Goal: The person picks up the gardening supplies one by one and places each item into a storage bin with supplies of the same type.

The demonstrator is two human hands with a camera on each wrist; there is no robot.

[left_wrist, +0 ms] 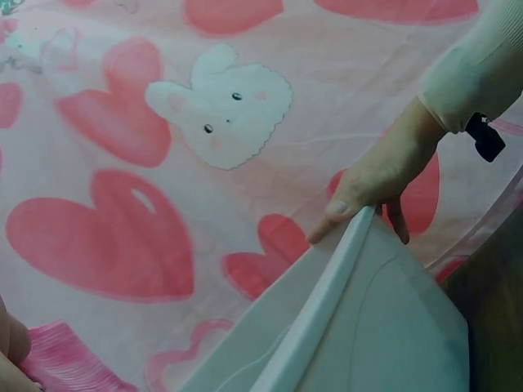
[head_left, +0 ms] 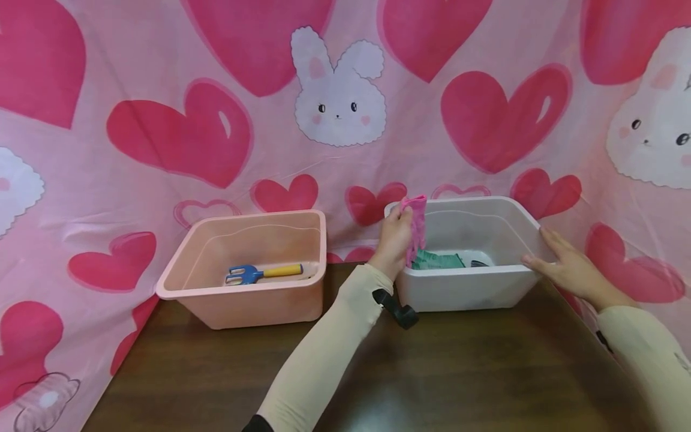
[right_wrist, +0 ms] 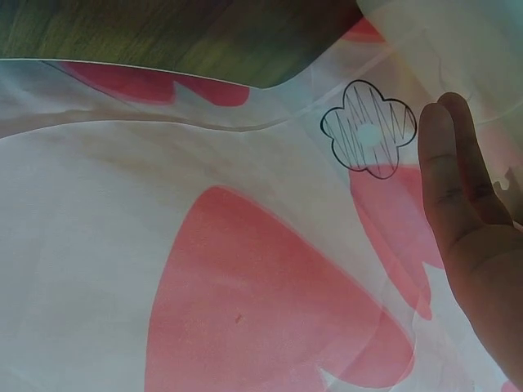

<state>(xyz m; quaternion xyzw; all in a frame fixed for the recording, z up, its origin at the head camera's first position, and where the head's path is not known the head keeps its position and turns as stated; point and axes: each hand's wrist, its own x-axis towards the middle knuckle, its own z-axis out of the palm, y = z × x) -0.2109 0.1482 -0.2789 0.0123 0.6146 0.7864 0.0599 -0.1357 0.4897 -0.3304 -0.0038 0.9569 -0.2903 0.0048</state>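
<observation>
My left hand pinches a pink glove at the left end of a pale grey bin. The glove hangs upright, its ribbed cuff at the top and its fingers down inside the bin. My right hand rests at the bin's right end, thumb and fingers spread about the rim corner. Two of its fingers look straight in the right wrist view, side by side. Inside the grey bin lie a crinkled green fabric item and a small dark object, partly hidden by the front wall.
On the left of the brown table stands a peach bin. It holds a small blue hand fork with a yellow handle. A pink cloth with hearts and rabbits hangs close behind both bins and along the sides.
</observation>
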